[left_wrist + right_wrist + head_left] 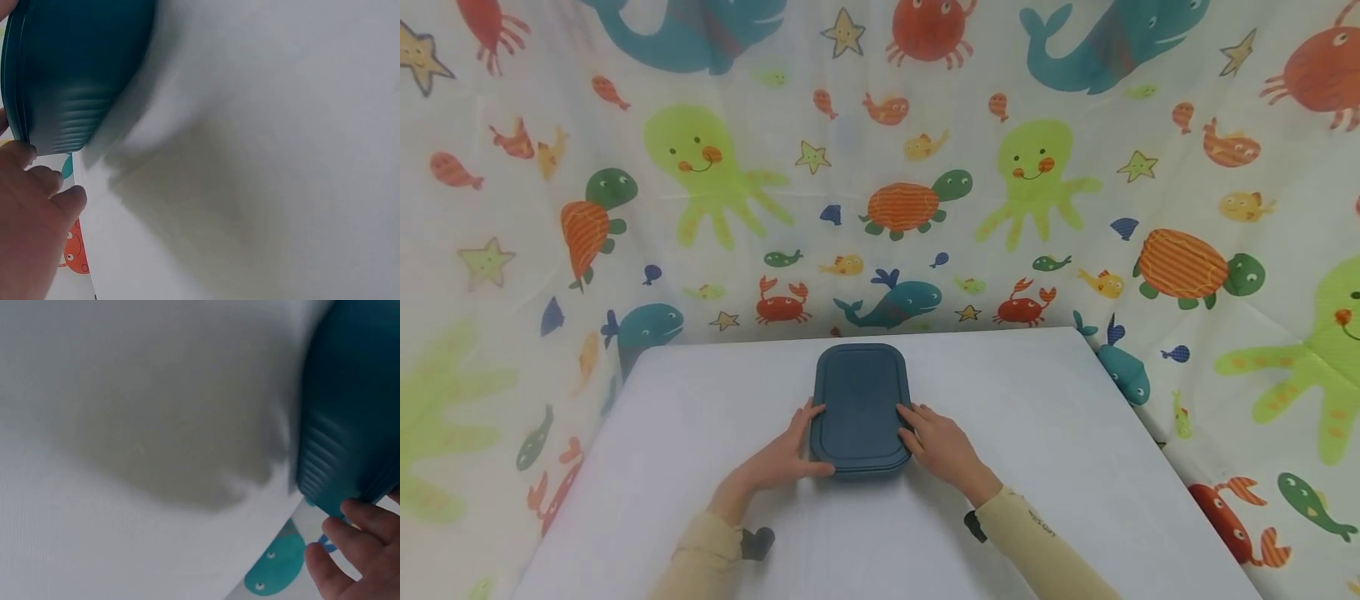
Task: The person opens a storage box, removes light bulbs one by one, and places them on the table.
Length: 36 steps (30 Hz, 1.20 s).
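Observation:
A dark teal rectangular container (861, 400) with rounded corners and a rimmed lid sits at the middle of the table, lid side up. My left hand (778, 457) holds its left side, fingertips on the lid's edge and thumb at the near left corner. On the opposite side my right hand (946, 446) holds the right edge, its fingertips over the rim. Ridges show on the container's side wall (81, 119) in the left wrist view, where the left fingers (19, 153) meet the rim. The right wrist view has the right fingers (369, 519) at the rim too. The container's inside is hidden.
A white cloth covers the table (1022, 392). Behind and on both sides hangs a white curtain (820, 192) printed with sea animals, close to the table's far edge. Dark wrist bands (757, 543) show at the tan sleeves.

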Each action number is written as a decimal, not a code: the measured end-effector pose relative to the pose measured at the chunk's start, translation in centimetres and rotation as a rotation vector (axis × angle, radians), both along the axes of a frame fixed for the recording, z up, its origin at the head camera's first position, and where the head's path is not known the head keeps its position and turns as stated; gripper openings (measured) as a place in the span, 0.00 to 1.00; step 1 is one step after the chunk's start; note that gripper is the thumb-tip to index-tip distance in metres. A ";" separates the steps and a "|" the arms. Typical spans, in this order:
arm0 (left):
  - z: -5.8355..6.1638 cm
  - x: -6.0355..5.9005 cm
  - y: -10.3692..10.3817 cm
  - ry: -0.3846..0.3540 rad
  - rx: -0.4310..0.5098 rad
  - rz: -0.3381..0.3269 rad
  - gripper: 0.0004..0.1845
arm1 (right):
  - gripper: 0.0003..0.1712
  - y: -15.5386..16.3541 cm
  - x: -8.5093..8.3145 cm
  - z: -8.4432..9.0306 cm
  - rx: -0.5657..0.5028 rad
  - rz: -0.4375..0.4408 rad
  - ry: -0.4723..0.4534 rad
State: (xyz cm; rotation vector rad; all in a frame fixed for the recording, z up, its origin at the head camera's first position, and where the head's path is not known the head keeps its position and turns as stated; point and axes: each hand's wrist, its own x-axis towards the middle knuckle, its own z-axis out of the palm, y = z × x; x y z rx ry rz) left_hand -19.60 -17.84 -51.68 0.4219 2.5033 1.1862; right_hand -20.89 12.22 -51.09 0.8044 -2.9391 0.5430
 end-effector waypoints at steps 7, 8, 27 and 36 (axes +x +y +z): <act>-0.2 -0.1 -0.2 0.023 0.040 -0.030 0.61 | 0.51 0.2 0.2 -0.1 0.050 0.003 -0.156; -0.3 -0.1 -0.2 0.025 0.042 -0.030 0.61 | 0.54 0.2 0.3 -0.1 0.047 0.006 -0.171; -0.2 -0.6 0.0 0.042 0.013 -0.002 0.61 | 0.63 0.4 0.5 0.3 0.048 0.038 -0.162; 0.9 -1.2 1.1 0.031 0.023 -0.004 0.60 | 0.64 1.5 0.6 1.4 0.016 -0.011 -0.156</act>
